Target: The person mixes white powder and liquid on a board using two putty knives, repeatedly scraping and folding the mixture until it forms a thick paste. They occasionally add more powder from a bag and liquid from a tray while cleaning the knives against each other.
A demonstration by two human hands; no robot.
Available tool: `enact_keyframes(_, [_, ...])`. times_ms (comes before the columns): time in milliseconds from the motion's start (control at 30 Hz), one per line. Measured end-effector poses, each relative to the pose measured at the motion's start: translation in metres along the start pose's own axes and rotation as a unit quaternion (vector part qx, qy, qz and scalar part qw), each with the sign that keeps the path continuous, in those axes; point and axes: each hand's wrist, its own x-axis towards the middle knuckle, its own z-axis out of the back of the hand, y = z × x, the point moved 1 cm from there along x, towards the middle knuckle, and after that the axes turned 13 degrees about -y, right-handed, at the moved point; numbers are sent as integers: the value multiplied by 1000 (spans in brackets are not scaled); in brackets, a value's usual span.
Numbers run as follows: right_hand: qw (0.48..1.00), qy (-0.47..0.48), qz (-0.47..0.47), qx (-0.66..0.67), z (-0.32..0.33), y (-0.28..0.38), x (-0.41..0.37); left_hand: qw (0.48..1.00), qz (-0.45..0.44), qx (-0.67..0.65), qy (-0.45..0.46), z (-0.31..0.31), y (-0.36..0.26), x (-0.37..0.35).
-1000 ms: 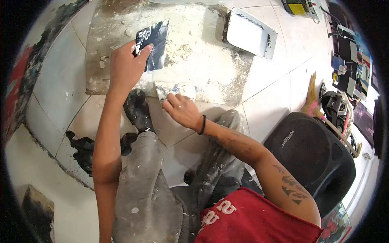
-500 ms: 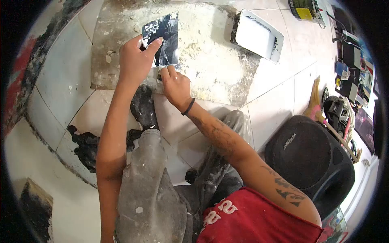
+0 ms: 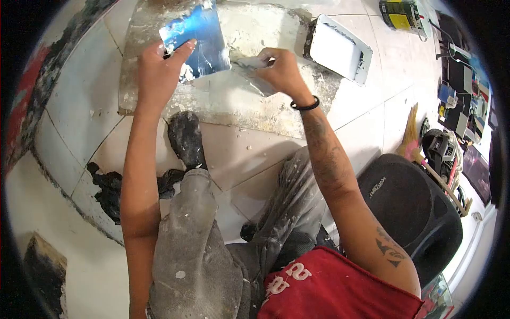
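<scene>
My left hand [image 3: 162, 74] grips a flat blue sheet [image 3: 204, 45], smeared with white putty, thumb on top and fingers underneath. Light glints off its upper face. To the right, my right hand [image 3: 284, 72] is closed on a thin, greyish flat scraper [image 3: 256, 81], partly blurred and covered by the fingers. The scraper lies just off the sheet's right edge; whether the two touch is hard to tell. Both hands are above a putty-stained board [image 3: 196, 101] on the floor.
A white tray [image 3: 340, 50] stands at the board's right end, with a can [image 3: 399, 16] beyond it. On the right are a black speaker [image 3: 409, 202] and a broom [image 3: 410, 133]. Black cloth [image 3: 111, 194] lies on the tiles at left, near my foot [image 3: 186, 138].
My right hand has moved right and upward, away from the sheet's lower edge. My left hand has shifted left and tilted the sheet, which now reflects blue. White crumbs show on the floor.
</scene>
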Motion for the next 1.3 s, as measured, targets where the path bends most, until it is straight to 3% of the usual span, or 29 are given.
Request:
enact_keyframes(167, [995, 12, -100, 9, 24, -11, 19, 994, 40, 70, 80, -7, 29, -19])
enact_keyframes(233, [996, 28, -89, -17, 31, 4, 19, 991, 34, 110, 72, -15, 32, -31])
enact_keyframes(300, [997, 36, -27, -57, 34, 15, 13, 990, 112, 53, 60, -26, 30, -40])
enact_keyframes(333, [999, 12, -24, -48, 35, 18, 8, 987, 152, 26, 52, -28, 31, -45])
enact_keyframes(467, [997, -65, -2, -50, 37, 29, -15, 985, 166, -43, 32, -41, 40, -47])
enact_keyframes(600, [990, -126, 13, -60, 24, 39, -34, 990, 133, -25, 27, -48, 26, -49])
enact_keyframes(700, [994, -98, -33, -34, 20, 71, -52, 999, 10, 52, -11, -50, 21, -49])
enact_keyframes(833, [996, -80, -47, 16, -2, 88, -71, 997, 45, 65, 20, -53, 18, -48])
enact_keyframes(900, [995, -93, -24, -5, -7, 74, -65, 997, 31, 63, 25, -53, 16, -49])
enact_keyframes(1000, [992, -117, -40, -14, -6, 51, -41, 996, 89, 8, 24, -52, 15, -54])
enact_keyframes(1067, [980, -126, -153, -20, 7, 52, -29, 998, 30, 49, 21, -47, 15, -55])
enact_keyframes(1100, [982, -140, -122, -35, 9, 48, -27, 997, 3, 69, 19, -43, 11, -57])
enact_keyframes(1233, [973, -126, -187, 37, 8, 43, -29, 989, -34, 123, 69, -38, -16, -68])
enact_keyframes(1300, [972, -153, -161, 77, -1, 48, -31, 986, -82, 127, 72, -45, -15, -69])
